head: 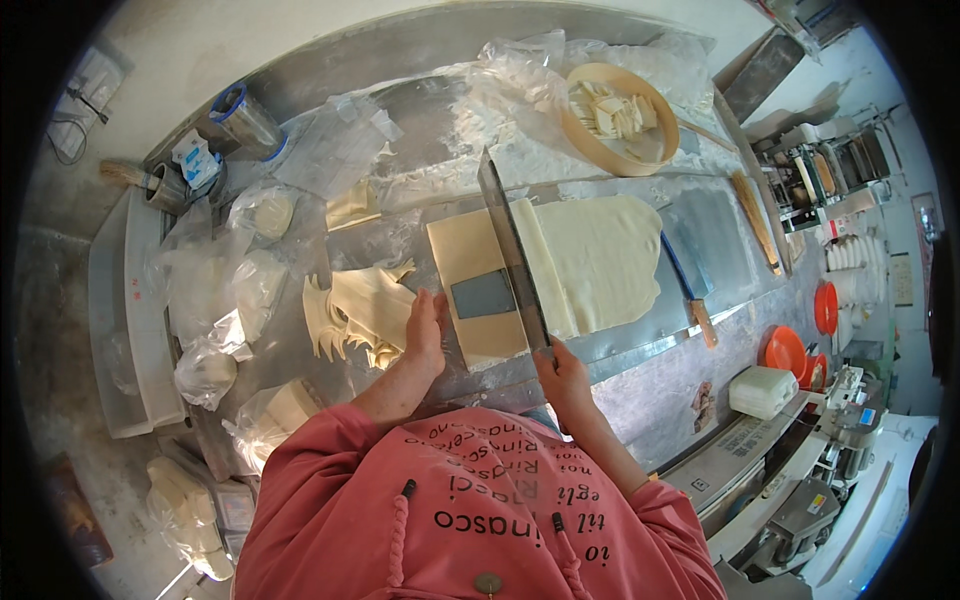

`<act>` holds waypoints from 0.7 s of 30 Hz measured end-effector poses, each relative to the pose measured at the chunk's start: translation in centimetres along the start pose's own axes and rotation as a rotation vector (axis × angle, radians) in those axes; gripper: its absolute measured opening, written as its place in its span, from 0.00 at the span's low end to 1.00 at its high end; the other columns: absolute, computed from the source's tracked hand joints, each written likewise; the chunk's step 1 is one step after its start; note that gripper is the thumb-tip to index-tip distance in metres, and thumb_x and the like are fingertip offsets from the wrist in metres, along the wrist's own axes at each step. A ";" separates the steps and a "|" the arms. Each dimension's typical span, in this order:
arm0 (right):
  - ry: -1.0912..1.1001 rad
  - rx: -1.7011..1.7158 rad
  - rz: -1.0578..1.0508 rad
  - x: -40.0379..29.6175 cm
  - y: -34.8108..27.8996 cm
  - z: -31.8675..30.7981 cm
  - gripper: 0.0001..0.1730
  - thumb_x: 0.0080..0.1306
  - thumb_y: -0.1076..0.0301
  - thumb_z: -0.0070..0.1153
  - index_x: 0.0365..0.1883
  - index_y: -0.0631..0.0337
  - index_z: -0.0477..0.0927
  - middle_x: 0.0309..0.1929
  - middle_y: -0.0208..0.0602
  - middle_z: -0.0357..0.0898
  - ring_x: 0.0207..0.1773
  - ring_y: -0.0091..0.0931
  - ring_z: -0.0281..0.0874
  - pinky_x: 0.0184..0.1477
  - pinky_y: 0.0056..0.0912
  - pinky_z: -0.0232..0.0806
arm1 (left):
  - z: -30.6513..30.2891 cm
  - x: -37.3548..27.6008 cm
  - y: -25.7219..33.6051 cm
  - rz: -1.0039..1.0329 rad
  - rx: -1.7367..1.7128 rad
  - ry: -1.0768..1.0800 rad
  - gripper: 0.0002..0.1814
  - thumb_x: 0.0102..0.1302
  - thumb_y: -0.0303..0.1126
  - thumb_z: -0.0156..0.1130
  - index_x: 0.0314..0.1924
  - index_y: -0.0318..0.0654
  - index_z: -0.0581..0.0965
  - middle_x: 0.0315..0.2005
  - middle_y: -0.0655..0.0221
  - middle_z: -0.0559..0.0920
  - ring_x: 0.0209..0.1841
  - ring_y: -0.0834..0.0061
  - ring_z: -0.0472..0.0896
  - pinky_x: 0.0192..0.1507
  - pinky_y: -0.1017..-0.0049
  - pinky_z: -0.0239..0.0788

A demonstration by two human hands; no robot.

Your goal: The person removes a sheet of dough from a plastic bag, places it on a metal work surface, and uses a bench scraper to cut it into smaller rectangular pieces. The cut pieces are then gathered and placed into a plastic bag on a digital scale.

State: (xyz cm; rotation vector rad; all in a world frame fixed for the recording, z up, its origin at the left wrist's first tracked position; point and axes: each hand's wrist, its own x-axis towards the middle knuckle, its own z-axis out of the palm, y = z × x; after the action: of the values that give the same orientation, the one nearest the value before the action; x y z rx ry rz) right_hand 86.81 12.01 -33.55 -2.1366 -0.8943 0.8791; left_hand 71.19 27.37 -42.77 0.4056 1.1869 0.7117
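Observation:
My right hand (566,379) grips the handle of a long, broad-bladed knife (517,251), which points away from me across the dough. Left of the blade lies a smooth yellowish dough slab (469,236) with a dark grey rectangular plate (482,294) on top. A paler, wider dough sheet (611,262) extends to the right, with a folded edge near the blade. Whether the blade has cut through is hidden. Empty, my left hand (427,334) stands edge-on beside the slab's left side, fingers extended. Dough scraps (367,307) are heaped just beyond it.
A second knife (701,322) with a wooden handle rests right of the sheet. Behind are a round wooden-rimmed sieve (675,142) holding dough pieces and loose flour (480,112). Bagged dough (259,285) crowds the left; a brush (754,217) lies far right on the metal table (480,394).

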 end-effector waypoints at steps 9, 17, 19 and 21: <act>-0.008 0.002 -0.032 -0.1 -0.9 0.6 0.24 0.63 0.63 0.52 0.54 0.67 0.71 0.18 0.50 0.72 0.21 0.41 0.74 0.26 0.41 0.64 | 2.2 -2.8 2.8 -0.126 0.016 -0.074 0.41 0.68 0.63 0.38 0.69 0.42 0.47 0.57 0.69 0.70 0.55 0.78 0.69 0.55 0.78 0.56; -0.020 0.072 0.032 0.0 0.3 0.9 0.23 0.64 0.64 0.52 0.55 0.65 0.71 0.16 0.35 0.67 0.19 0.21 0.64 0.22 0.30 0.59 | 1.4 -1.7 2.3 -0.132 -0.018 -0.041 0.41 0.68 0.62 0.36 0.70 0.42 0.44 0.62 0.61 0.65 0.57 0.73 0.68 0.56 0.75 0.57; -0.024 0.053 0.041 -0.1 -0.2 0.6 0.22 0.64 0.64 0.52 0.54 0.65 0.72 0.16 0.35 0.67 0.19 0.21 0.64 0.22 0.30 0.58 | 1.9 -2.0 2.7 -0.138 0.015 -0.071 0.41 0.68 0.62 0.36 0.70 0.43 0.42 0.63 0.60 0.64 0.58 0.71 0.67 0.59 0.74 0.56; -0.023 0.033 0.036 -0.1 -0.3 0.6 0.22 0.64 0.64 0.52 0.54 0.64 0.72 0.16 0.36 0.68 0.19 0.21 0.64 0.22 0.30 0.58 | 2.3 -2.4 3.1 -0.138 0.038 -0.099 0.42 0.68 0.62 0.35 0.71 0.44 0.40 0.63 0.59 0.62 0.59 0.71 0.66 0.60 0.73 0.55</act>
State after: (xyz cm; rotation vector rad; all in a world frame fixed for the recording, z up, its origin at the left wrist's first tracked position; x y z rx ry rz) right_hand 86.19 12.26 -33.60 -2.1236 -0.8495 0.9321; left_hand 72.03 28.13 -38.39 0.3828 1.1251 0.5446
